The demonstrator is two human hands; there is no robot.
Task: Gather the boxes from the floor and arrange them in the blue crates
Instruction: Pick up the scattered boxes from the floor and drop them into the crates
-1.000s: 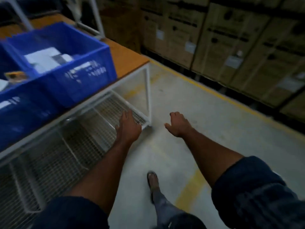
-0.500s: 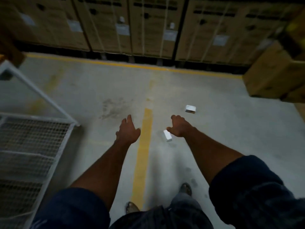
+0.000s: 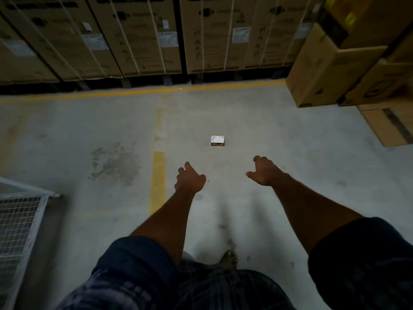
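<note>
where the grey concrete floor (image 3: pixel 290 153) meets a yellow line (image 3: pixel 158 175), one small white box (image 3: pixel 217 140) lies alone just right of it. nearer the camera, the left hand (image 3: pixel 190 179) and right hand (image 3: pixel 264 171) hover apart, fingers loosely spread, holding nothing. tall cardboard cartons (image 3: pixel 143 34) stand behind.

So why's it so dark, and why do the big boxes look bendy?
Head view: dim light leaves the sleeves murky; the wide lens tilts the stacked cartons outward; the small white box shows bright, its print blurred.
</note>
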